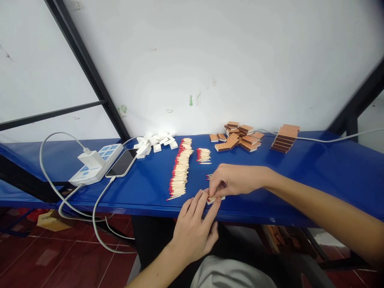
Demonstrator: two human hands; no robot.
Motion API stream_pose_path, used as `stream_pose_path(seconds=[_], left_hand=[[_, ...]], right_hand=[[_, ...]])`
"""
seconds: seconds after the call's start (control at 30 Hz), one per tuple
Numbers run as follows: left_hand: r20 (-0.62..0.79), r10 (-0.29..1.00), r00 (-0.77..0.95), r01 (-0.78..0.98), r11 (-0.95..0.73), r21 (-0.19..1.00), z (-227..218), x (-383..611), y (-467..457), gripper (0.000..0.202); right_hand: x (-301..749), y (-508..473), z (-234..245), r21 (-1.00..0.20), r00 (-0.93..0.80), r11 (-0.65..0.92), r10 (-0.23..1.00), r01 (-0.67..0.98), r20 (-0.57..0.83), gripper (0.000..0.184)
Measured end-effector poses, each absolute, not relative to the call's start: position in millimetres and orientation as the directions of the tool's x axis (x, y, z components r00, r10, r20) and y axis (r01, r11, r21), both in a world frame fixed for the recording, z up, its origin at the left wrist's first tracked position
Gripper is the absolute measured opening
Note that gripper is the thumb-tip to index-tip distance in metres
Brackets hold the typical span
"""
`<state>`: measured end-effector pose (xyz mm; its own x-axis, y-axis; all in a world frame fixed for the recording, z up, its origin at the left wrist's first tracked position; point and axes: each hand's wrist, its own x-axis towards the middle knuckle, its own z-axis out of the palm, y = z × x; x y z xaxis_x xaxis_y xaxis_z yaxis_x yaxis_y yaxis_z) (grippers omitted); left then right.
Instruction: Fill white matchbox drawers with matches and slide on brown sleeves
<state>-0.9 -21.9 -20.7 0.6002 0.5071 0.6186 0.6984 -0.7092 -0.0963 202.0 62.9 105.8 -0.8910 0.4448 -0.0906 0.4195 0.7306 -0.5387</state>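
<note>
A small white matchbox tray (222,198) with matchsticks (211,197) in it lies near the table's front edge. The fingers of my left hand (195,228) hold it from the near left side. My right hand (230,178) bends over the tray, its fingertips pinched at the matchsticks; how many they grip is hidden. Just left of my right hand, a few red-tipped matches (209,176) show partly. Farther back lies a small group of matches (205,155), and to the left runs a long row of red-headed matches (181,170).
White trays (154,143) are heaped at the back left. Brown matchboxes (237,138) lie piled against the wall, with a neat stack (285,138) farther right. A phone (122,163) and a power strip (100,164) with looping white cables occupy the left of the blue table (324,176).
</note>
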Motion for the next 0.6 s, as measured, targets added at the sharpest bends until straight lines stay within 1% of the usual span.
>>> stream_pose_path(seconds=[0.23,0.37,0.5,0.6], left_hand=[[0.617,0.508,0.601,0.684,-0.727,-0.067,-19,-1,-23,0.061],[0.622,0.502,0.601,0.669,-0.741,-0.049,-16,-2,-24,0.06],[0.614,0.5,0.61,0.667,-0.743,-0.057,-13,-3,-24,0.055],[0.613,0.498,0.613,0.664,-0.745,-0.058,-12,-3,-24,0.054]], right_hand=[[206,71,101,-0.636,-0.896,0.655,0.423,0.408,-0.138,0.023],[207,74,102,-0.654,-0.895,0.639,0.423,0.405,-0.141,0.023],[208,74,100,-0.668,-0.896,0.63,0.423,0.397,-0.133,0.023],[208,74,98,-0.689,-0.898,0.613,0.42,0.387,-0.131,0.021]])
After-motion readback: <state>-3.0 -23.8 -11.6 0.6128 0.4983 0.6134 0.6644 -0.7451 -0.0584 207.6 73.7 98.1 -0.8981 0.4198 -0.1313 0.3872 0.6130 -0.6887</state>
